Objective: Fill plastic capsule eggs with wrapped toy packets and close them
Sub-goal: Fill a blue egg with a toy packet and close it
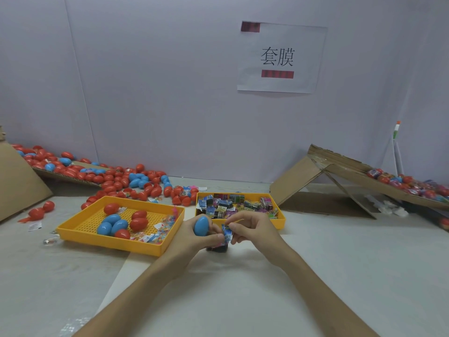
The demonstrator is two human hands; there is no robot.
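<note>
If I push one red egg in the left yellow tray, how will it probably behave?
The red egg looks smooth and rounded, so it would probably roll until the wall of the yellow tray stops it. Its glossy shell may slip when gripped.

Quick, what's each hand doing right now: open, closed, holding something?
Left hand: holding a blue egg.
Right hand: pinching a packet.

Two bare arms in shot: left forearm (136, 288) and right forearm (315, 283), both slender, uncovered right down to the bottom edge of view. Left grip (192, 239) and right grip (255, 229) are bare as well, with short, trimmed nails showing.
</note>
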